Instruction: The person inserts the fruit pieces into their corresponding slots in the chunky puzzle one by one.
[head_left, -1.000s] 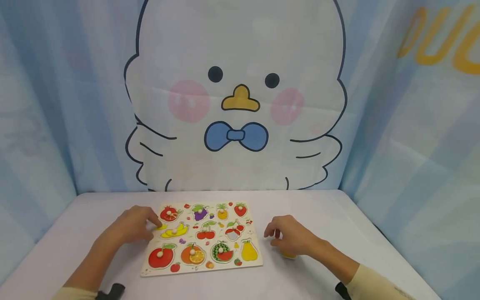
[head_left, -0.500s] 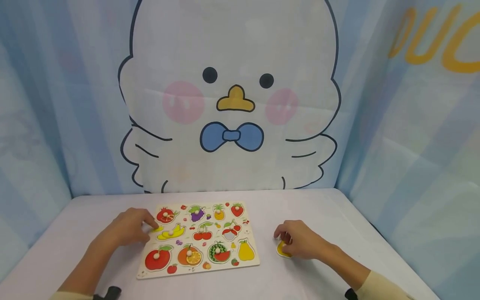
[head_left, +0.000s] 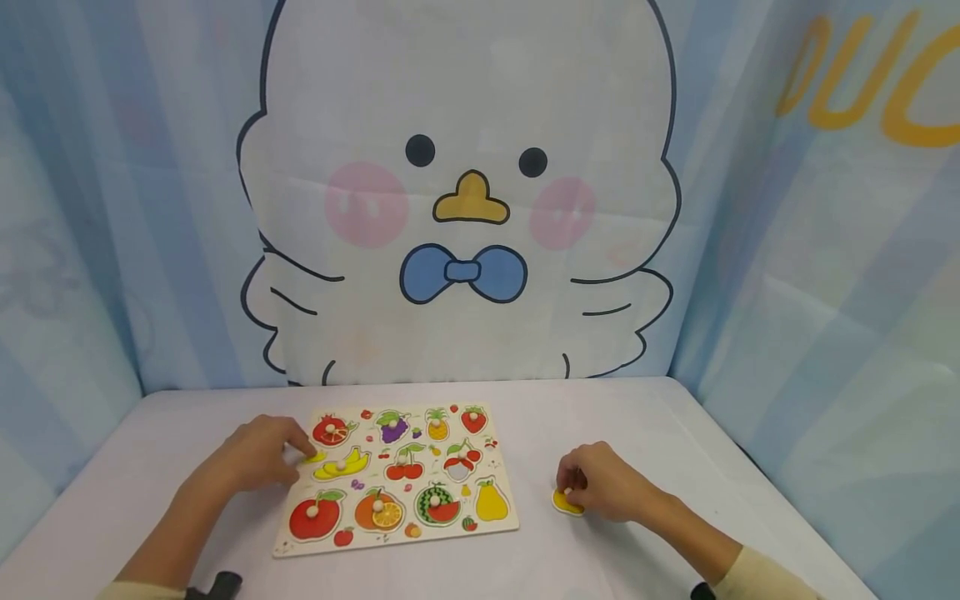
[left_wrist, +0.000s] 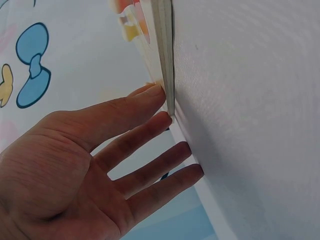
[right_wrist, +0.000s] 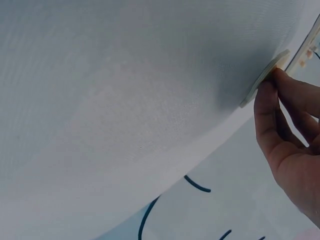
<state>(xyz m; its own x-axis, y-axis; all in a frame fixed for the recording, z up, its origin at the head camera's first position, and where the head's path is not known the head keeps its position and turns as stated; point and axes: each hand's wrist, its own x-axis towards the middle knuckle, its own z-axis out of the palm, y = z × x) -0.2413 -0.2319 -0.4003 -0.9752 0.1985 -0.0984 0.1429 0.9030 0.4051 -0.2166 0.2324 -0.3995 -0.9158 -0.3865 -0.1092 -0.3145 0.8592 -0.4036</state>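
Observation:
A wooden fruit puzzle board [head_left: 397, 537] lies flat on the table, its knobbed fruit pieces in their outlines. My left hand [head_left: 258, 454] rests at the board's left edge, index fingertip over a small printed banana. In the left wrist view, the fingers [left_wrist: 150, 180] stretch out fairly straight and the thumb presses against the board's edge. To the right of the board, my right hand [head_left: 603, 483] pinches a yellow puzzle piece [head_left: 567, 504] between thumb and fingers. That puzzle piece [right_wrist: 262, 77] shows its thin edge, close over the table, in the right wrist view.
A white-covered table [head_left: 450, 579] carries the board. Behind it hangs a curtain [head_left: 480, 342] with a large cartoon duck, and blue striped cloth encloses both sides. The yellow pear outline [head_left: 492, 502] at the board's right has no knob.
My right hand has moved right, away from the board, and more of the yellow piece shows beneath its fingers. The left hand stays at the board's edge. The head view has shifted slightly.

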